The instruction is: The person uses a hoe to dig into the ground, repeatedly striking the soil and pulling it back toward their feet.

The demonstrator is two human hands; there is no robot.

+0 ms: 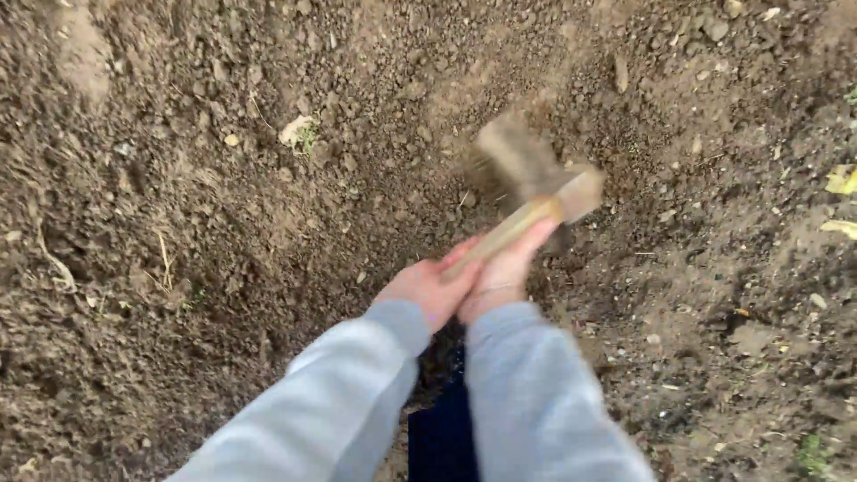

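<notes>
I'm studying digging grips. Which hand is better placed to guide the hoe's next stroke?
Probably the right hand: it grips the wooden handle nearer the blurred hoe head. The left hand holds farther back.

Loose brown soil (178, 205) carries small stones (716, 29), dry stalks (55, 264) and yellow leaves (841, 181)

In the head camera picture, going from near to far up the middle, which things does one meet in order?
Grey sleeves → the two hands, left hand and right hand, shut on the wooden handle → blurred hoe head → loose brown soil.
</notes>
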